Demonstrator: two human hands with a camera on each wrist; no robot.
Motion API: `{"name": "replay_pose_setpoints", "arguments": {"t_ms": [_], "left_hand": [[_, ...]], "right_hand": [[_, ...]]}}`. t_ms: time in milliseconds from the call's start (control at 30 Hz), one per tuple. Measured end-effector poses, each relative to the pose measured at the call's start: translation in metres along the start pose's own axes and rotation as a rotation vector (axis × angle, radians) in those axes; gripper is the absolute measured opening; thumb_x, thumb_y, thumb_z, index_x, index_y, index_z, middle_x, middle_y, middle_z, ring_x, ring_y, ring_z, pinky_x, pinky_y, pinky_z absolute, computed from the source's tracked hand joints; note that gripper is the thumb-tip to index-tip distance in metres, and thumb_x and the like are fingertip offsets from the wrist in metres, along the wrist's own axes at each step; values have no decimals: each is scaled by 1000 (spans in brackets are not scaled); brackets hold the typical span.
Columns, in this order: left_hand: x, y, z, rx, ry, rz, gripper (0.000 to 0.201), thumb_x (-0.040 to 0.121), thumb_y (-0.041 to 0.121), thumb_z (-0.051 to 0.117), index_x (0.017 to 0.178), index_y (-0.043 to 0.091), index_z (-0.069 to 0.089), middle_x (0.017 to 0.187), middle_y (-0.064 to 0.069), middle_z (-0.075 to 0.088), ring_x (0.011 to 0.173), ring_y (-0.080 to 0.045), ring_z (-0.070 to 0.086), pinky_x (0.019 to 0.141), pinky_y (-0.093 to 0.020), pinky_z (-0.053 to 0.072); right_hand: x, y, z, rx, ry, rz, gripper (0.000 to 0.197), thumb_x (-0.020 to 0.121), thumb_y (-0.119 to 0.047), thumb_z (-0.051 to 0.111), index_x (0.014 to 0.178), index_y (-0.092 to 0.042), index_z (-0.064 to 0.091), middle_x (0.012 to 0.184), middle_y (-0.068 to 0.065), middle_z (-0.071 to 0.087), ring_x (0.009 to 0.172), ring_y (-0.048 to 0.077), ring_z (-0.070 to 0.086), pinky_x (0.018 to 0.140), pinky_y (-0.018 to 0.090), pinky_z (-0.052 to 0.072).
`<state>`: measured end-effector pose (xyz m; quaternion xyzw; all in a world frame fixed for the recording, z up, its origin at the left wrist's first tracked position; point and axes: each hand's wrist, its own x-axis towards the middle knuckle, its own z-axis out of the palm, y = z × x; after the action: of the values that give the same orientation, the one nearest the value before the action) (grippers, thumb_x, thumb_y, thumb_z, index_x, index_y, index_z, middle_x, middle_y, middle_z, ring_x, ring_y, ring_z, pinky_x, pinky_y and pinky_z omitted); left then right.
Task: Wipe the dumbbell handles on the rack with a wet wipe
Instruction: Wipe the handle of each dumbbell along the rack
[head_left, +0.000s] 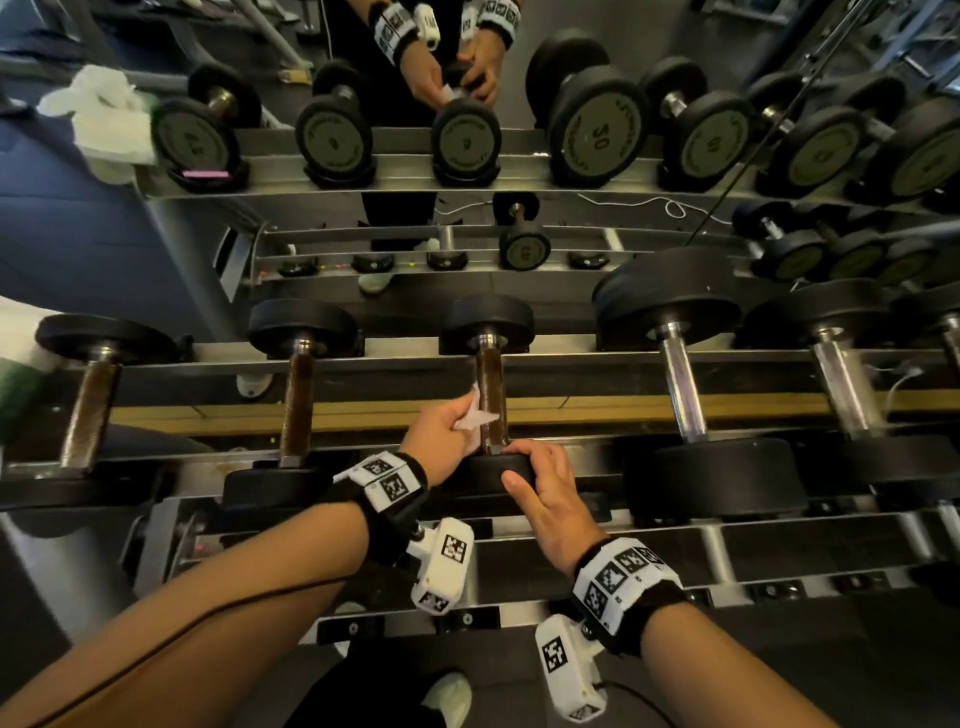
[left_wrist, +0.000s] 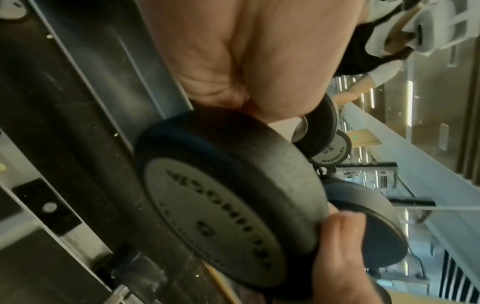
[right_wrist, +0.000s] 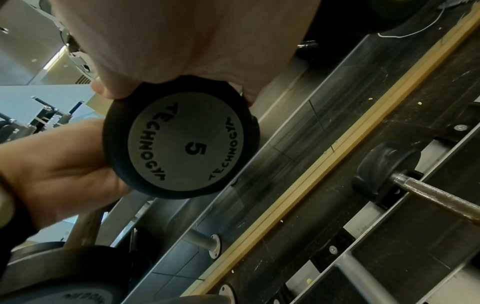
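A small dumbbell lies across the top rack tier, straight ahead. Its brown handle (head_left: 491, 395) runs away from me. My left hand (head_left: 441, 436) pinches a crumpled white wet wipe (head_left: 475, 415) and holds it against the left side of that handle, near its lower end. My right hand (head_left: 540, 493) curls over the near black head (head_left: 488, 470) of the same dumbbell, thumb on its front face. The right wrist view shows this head (right_wrist: 182, 142) marked 5 under my palm. In the left wrist view a sliver of wipe (left_wrist: 283, 125) shows behind the head (left_wrist: 221, 195).
Two brown-handled dumbbells (head_left: 298, 405) lie to the left and bigger chrome-handled ones (head_left: 685, 384) to the right. A mirror behind the rack (head_left: 363, 358) reflects it. Some white paper (head_left: 104, 119) sits upper left. The lower tier (head_left: 727, 551) has bare cradles.
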<state>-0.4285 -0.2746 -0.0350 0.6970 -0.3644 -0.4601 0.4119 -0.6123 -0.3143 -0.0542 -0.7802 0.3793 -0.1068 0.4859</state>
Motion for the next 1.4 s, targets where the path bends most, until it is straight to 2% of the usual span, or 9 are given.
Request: {"name": "replay_pose_setpoints", "arguments": {"t_ms": [167,400,533,767,833,933,1067,1233,1400], "left_hand": [[-5,11,-15,101,-127,-7,24,97,16,56,116,22,68,106,-1,71,103,-15,64,95,-34,50],[18,22,-8,95,103,1,39,101,16,48,137,29,56,120,-1,67,113,-18,60,101,-36,47],[9,12,-6,50,-3,38,30,102,21,49,127,28,63,105,1,71,102,-14,66,97,-39,51],[-2,6,-14,-104,-93,-58,31,95,16,58,97,44,70,99,9,72,99,-6,65,78,-19,47],[-2,8,-12,-222,-83,-129,21,89,29,68,106,41,70,105,8,73,107,-13,66,88,-28,50],[-3,11,-7,-303,-16,-197,43,79,57,70,109,27,73,104,1,75,106,-20,68,99,-43,50],[3,11,2,-205,104,-170,19,94,33,61,84,31,76,93,-2,75,97,-21,69,92,-43,53],[8,3,-6,-278,86,-132,25,96,19,62,109,37,72,103,5,75,104,-15,68,93,-35,52],[28,2,-15,-203,276,-142,25,96,23,61,113,39,69,115,2,67,106,-16,61,94,-32,48]], "right_hand": [[0,0,-1,-1,-11,-4,24,87,-58,43,109,-66,37,116,-31,31,113,-15,32,88,7,29],[0,1,-1,-4,-5,-8,29,83,-66,39,111,-61,38,118,-26,33,114,-12,32,90,7,28],[-1,1,-2,6,-15,4,24,92,-52,47,112,-60,38,120,-15,36,115,-9,34,91,9,29],[-1,-1,-2,15,-20,4,24,89,-54,44,111,-61,38,120,-19,36,116,-7,35,91,9,29],[-2,-1,-2,19,-20,2,24,89,-53,45,110,-63,37,119,-26,34,116,-10,34,91,9,29],[-1,-1,-2,26,-14,0,26,91,-50,47,109,-67,36,119,-29,32,116,-8,34,92,10,29],[-1,0,-1,22,-7,7,27,89,-54,46,108,-70,35,118,-29,32,116,-10,34,91,9,29],[0,0,-1,36,-6,12,26,83,-63,42,109,-68,37,119,-27,33,116,-10,34,92,9,29],[-1,0,-1,36,-10,9,25,87,-57,44,108,-68,37,119,-26,34,115,-14,32,89,8,28]]}}
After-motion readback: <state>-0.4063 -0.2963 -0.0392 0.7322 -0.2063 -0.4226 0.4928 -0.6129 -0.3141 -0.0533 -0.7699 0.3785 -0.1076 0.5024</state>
